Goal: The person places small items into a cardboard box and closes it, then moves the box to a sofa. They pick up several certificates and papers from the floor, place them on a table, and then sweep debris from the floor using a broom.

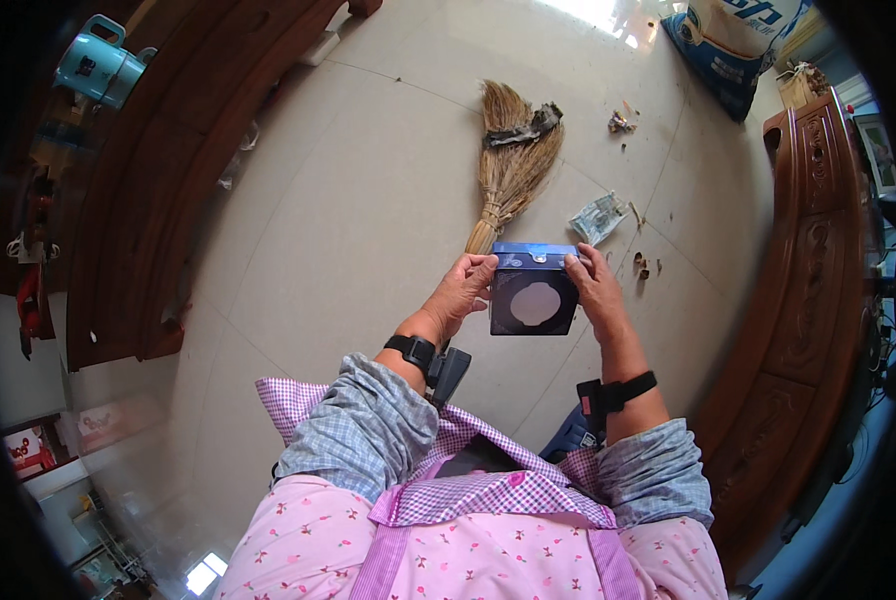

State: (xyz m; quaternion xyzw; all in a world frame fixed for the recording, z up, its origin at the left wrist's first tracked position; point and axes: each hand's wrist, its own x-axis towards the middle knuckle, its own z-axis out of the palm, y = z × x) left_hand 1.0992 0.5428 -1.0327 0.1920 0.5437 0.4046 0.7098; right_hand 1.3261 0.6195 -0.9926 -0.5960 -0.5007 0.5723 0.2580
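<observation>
Both hands hold a dark blue cardboard box (pixel 499 306) up in front of me, above the tiled floor. A pale round area shows on its face, and a lighter blue band with a small tab runs along its top. My left hand (pixel 463 289) grips the left edge, thumb at the upper corner. On the right edge, my right hand (pixel 596 283) has its thumb on the front and a finger behind the top corner. Just beyond the box lies a straw broom (pixel 508 169) with a dark strip across its bristles. A crumpled pale blue face mask (pixel 600 217) rests right of it.
Small debris (pixel 620 122) and brown scraps (pixel 642 266) dot the floor at right. A carved wooden cabinet (pixel 808 300) lines the right side. Dark wooden furniture (pixel 147 165) stands at left, with a turquoise jug (pixel 102 64) beyond. A blue and white sack (pixel 725 64) stands at upper right.
</observation>
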